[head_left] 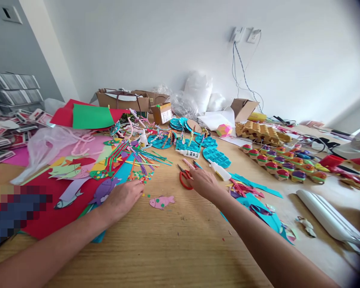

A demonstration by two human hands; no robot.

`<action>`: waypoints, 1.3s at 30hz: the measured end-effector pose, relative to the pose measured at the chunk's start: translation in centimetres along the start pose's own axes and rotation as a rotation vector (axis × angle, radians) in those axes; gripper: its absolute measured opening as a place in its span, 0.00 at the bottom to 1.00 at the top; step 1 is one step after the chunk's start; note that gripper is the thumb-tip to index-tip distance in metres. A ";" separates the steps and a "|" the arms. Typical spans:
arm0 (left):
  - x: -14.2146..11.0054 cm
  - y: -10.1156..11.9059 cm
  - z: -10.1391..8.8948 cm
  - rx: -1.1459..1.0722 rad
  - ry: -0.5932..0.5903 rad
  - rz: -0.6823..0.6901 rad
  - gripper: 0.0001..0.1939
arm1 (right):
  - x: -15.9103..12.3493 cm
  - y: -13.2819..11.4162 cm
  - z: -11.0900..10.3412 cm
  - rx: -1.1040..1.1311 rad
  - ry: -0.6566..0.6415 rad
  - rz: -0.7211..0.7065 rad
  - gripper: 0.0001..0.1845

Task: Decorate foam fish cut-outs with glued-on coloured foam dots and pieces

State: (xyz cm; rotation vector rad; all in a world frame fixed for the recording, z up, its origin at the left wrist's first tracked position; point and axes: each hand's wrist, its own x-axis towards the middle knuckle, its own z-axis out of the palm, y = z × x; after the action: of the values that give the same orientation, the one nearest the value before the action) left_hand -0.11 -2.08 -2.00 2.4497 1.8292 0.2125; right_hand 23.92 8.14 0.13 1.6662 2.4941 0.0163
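Observation:
My left hand (pixel 124 199) rests at the edge of a scatter of small coloured paper dots (pixel 150 175). Its fingertips are drawn together over the dots; anything between them is too small to make out. Just right of it lies a pink paper fish (pixel 162 202) with green dots, flat on the table. My right hand (pixel 202 182) is beside the red-handled scissors (pixel 184 179), its fingers bent by a pink twisted strip (pixel 187 163). What those fingers grip is hidden. A white glue bottle (pixel 220 171) lies to the right of this hand.
Paper strips (pixel 144 160), a purple paper fish (pixel 105 189) and red paper (pixel 52 210) cover the left. Blue egg-carton pieces (pixel 216 157) and another glue bottle (pixel 189 153) lie behind. Blue scraps (pixel 262 210), painted carton cups (pixel 283 164) and a white device (pixel 328 214) occupy the right.

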 end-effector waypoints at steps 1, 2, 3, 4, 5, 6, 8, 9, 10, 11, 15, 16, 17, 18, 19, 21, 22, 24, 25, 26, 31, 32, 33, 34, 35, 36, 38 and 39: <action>0.1 0.0 -0.1 0.003 0.007 0.004 0.09 | 0.2 -0.1 0.2 0.003 -0.015 -0.010 0.15; 0.1 0.1 -0.1 0.005 0.015 0.011 0.09 | 0.5 -0.2 0.5 0.005 -0.026 -0.019 0.14; 0.2 0.1 -0.1 0.006 0.022 0.019 0.09 | 0.7 -0.3 0.7 0.007 -0.031 -0.026 0.14; 0.2 0.2 -0.2 0.007 0.029 0.029 0.09 | 1.0 -0.4 0.9 0.009 -0.031 -0.029 0.14; 0.2 0.2 -0.2 0.007 0.037 0.040 0.09 | 1.2 -0.4 1.0 0.011 -0.029 -0.030 0.14; 0.1 0.3 -0.1 0.006 0.044 0.052 0.10 | 1.4 -0.5 1.1 0.015 -0.025 -0.028 0.15; 0.0 0.5 -0.2 0.004 0.052 0.078 0.11 | 1.6 -0.7 0.9 0.029 -0.018 -0.023 0.17; -0.2 0.6 -0.2 0.005 0.052 0.091 0.12 | 1.6 -0.8 0.7 0.038 -0.015 -0.021 0.18; -0.3 0.8 -0.3 0.008 0.046 0.106 0.13 | 1.5 -0.9 0.3 0.051 -0.012 -0.023 0.20; -0.5 1.0 -0.4 0.015 0.035 0.118 0.14 | 1.2 -0.9 -0.1 0.065 -0.008 -0.026 0.22; -1.3 2.3 -1.2 0.015 -0.032 0.140 0.14 | -0.7 -0.6 -2.2 0.126 0.037 -0.016 0.25; -1.5 2.7 -1.5 -0.020 -0.045 0.140 0.14 | -1.4 -0.5 -2.6 0.149 0.053 -0.010 0.21; -1.7 3.2 -1.7 -0.074 -0.051 0.138 0.15 | -2.2 -0.5 -3.0 0.189 0.060 -0.011 0.17; -1.8 3.6 -1.9 -0.149 -0.053 0.138 0.15 | -3.2 -0.5 -3.2 0.260 0.054 -0.026 0.12; -1.8 4.1 -2.1 -0.238 -0.055 0.135 0.14 | -4.2 -0.5 -3.4 0.421 0.030 -0.058 0.10; -1.7 5.0 -2.4 -0.414 -0.074 0.116 0.13 | -6.4 -0.9 -3.2 0.756 -0.055 -0.098 0.07; -1.6 5.4 -2.5 -0.481 -0.089 0.104 0.12 | -7.6 -1.3 -3.0 0.870 -0.078 -0.107 0.07; -1.3 6.1 -2.4 -0.547 -0.121 0.111 0.11 | -10.0 -2.3 -2.1 0.971 -0.113 -0.107 0.06; -1.2 6.3 -2.2 -0.549 -0.133 0.137 0.11 | -11.1 -2.8 -1.6 0.953 -0.123 -0.114 0.08; -1.1 6.5 -1.9 -0.544 -0.148 0.175 0.12 | -12.0 -3.4 -1.0 0.922 -0.129 -0.102 0.08; -1.2 7.6 -0.6 -0.459 -0.268 0.291 0.15 | -15.0 -4.3 1.3 0.816 0.033 -0.088 0.05; -1.3 7.8 -0.5 -0.428 -0.282 0.297 0.15 | -15.3 -4.0 1.6 0.799 0.060 -0.073 0.05; -1.3 8.0 -0.5 -0.395 -0.292 0.301 0.15 | -15.6 -3.7 1.8 0.775 0.085 -0.048 0.04; -1.4 8.3 -0.5 -0.362 -0.298 0.305 0.15 | -15.8 -3.3 2.0 0.743 0.104 -0.015 0.04; -1.4 8.5 -0.5 -0.334 -0.303 0.311 0.15 | -16.0 -2.7 2.2 0.701 0.116 0.026 0.04; -1.4 8.6 -0.4 -0.310 -0.307 0.321 0.15 | -16.2 -2.1 2.3 0.653 0.124 0.075 0.05; -1.4 8.8 -0.3 -0.282 -0.308 0.346 0.15 | -16.5 -0.7 2.4 0.556 0.136 0.169 0.06; -1.4 8.8 -0.2 -0.280 -0.307 0.362 0.14 | -16.6 0.2 2.4 0.510 0.151 0.217 0.06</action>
State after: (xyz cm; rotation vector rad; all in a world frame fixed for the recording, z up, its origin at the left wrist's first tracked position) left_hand 7.79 -5.94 -0.64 2.4283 1.1465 0.0967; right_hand 30.60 -7.21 -0.41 2.1944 2.5555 -0.5318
